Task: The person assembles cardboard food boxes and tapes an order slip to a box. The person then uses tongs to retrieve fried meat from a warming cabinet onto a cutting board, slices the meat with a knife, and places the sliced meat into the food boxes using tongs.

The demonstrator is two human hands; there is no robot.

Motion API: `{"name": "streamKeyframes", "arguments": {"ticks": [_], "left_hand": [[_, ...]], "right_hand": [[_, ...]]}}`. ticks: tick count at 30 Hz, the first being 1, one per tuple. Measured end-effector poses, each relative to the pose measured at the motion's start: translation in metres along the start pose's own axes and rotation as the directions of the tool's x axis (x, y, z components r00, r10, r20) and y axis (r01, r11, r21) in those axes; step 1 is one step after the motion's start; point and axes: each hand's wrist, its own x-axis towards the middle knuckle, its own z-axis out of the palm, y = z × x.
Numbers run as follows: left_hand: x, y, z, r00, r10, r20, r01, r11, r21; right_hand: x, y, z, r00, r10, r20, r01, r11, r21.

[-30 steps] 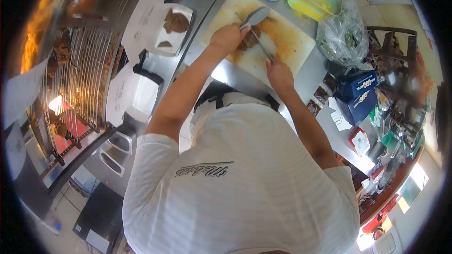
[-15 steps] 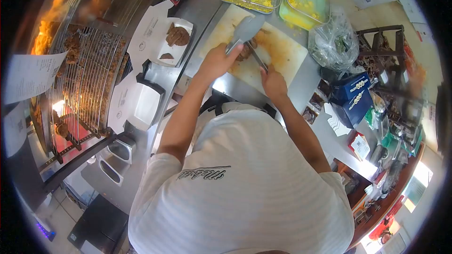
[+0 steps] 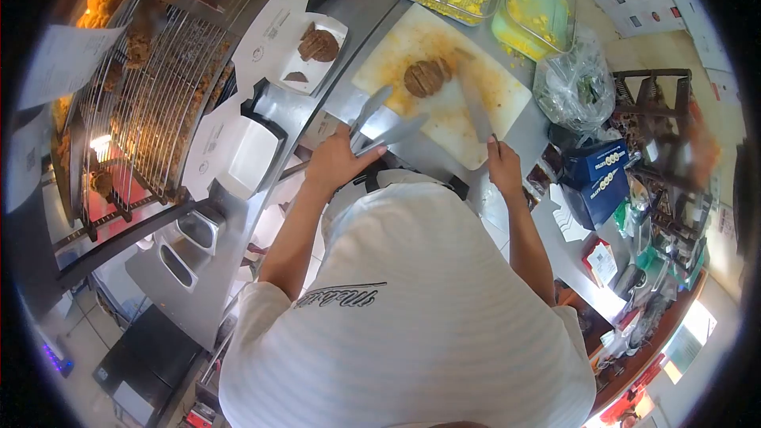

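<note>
My left hand (image 3: 339,160) is closed around a pair of metal tongs (image 3: 396,134), whose arms are spread apart near the board's lower left edge. Nothing sits between the tong tips. A knife (image 3: 475,103) is gripped in my right hand (image 3: 504,168), its blade over the right part of the white cutting board (image 3: 503,95). On the board lies a piece of browned meat (image 3: 425,78), cut into slices that still sit together. Brown juice stains surround it. The knife blade is apart from the meat.
Left of the board stand an open carton with meat pieces (image 3: 319,45) and another open carton (image 3: 247,160). A hot grill rack (image 3: 170,95) is at far left. Behind the board are glass trays (image 3: 519,28) with yellow bits; a plastic bag (image 3: 575,83) and blue boxes (image 3: 598,182) are right.
The tongs have come off the meat, moved toward my body and opened. The knife has moved right, away from the meat, uncovering its slices. The view has shifted slightly.
</note>
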Motion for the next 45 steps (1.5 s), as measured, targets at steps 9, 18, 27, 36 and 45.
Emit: {"name": "streamKeyframes", "arguments": {"ticks": [9, 18, 27, 36, 45], "left_hand": [[0.022, 0.040, -0.001, 0.985, -0.095, 0.140, 0.099, 0.995, -0.019], [0.028, 0.058, 0.003, 0.969, -0.154, 0.193, 0.162, 0.986, -0.025], [0.047, 0.082, -0.033, 0.852, -0.204, 0.483, 0.302, 0.944, -0.134], [0.043, 0.095, -0.003, 0.927, -0.182, 0.328, 0.188, 0.982, 0.012], [0.034, 0.087, 0.005, 0.929, -0.231, 0.289, 0.274, 0.954, -0.121]], "right_hand": [[0.022, -0.004, -0.004, 0.990, -0.124, 0.065, 0.130, 0.988, -0.084], [0.024, -0.004, -0.014, 0.959, -0.281, 0.016, 0.273, 0.913, -0.304], [0.011, -0.015, -0.017, 0.889, -0.438, -0.131, 0.306, 0.782, -0.543], [0.006, 0.000, -0.009, 0.810, -0.547, -0.212, 0.369, 0.756, -0.540], [0.006, -0.003, -0.021, 0.905, -0.359, -0.228, 0.260, 0.891, -0.371]]}}
